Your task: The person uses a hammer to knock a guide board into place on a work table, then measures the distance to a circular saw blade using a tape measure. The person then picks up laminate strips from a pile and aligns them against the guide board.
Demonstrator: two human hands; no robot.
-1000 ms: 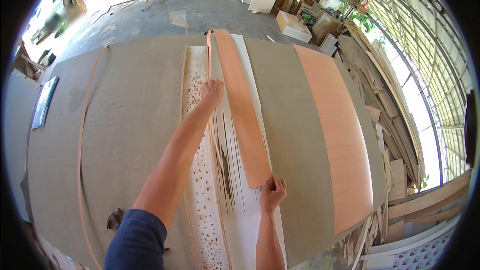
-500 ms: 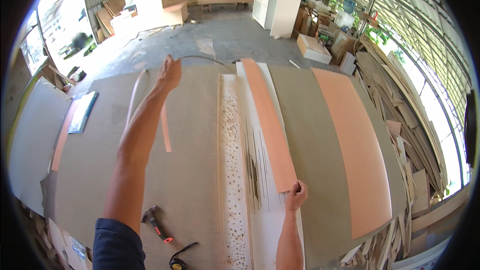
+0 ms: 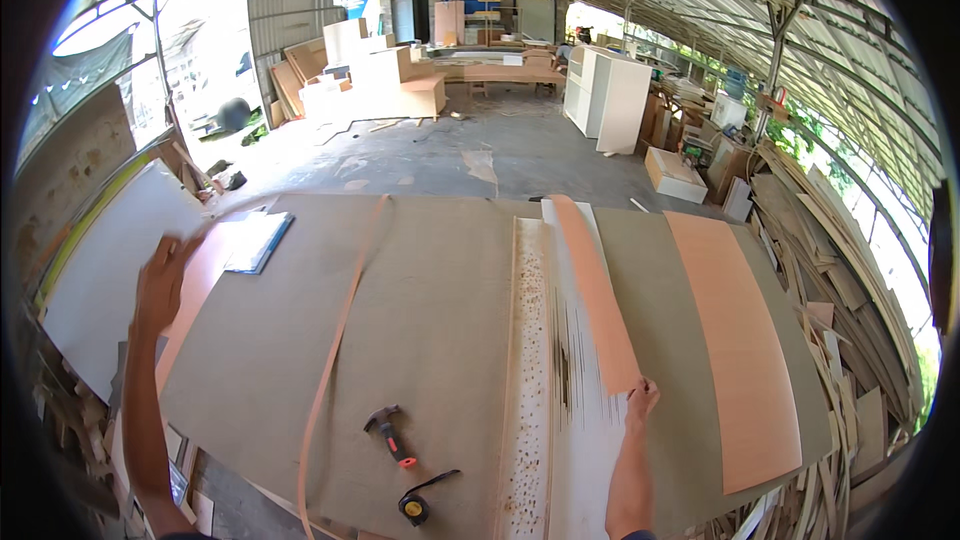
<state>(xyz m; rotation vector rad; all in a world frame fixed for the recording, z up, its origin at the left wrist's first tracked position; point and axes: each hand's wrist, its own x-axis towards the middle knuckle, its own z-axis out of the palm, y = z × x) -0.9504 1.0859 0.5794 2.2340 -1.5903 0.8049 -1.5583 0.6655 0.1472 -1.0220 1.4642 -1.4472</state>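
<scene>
My right hand (image 3: 643, 398) pinches the near end of a long peach-coloured laminate strip (image 3: 592, 290). This strip lies over a white, dark-slotted board (image 3: 570, 440). At the far left my left hand (image 3: 165, 275) is raised with its fingers closed on a thin strip (image 3: 234, 211), which arcs away to the right and is smeared by motion. A narrow peach band (image 3: 340, 325) runs down the grey-brown sheet (image 3: 430, 270). Between my arms lie a hammer (image 3: 391, 437) with a black and red handle and a tape measure (image 3: 414, 509).
A wide peach sheet (image 3: 738, 350) lies on the right. Beside it, timber offcuts (image 3: 840, 290) are heaped. A blue-edged packet (image 3: 262, 243) rests at the sheet's far left. White cabinets (image 3: 607, 100) stand beyond on the concrete floor (image 3: 400, 155).
My left hand has swung left and nearer with the thin strip. The view has tilted up and shifted left. My right hand still grips the peach strip's near end.
</scene>
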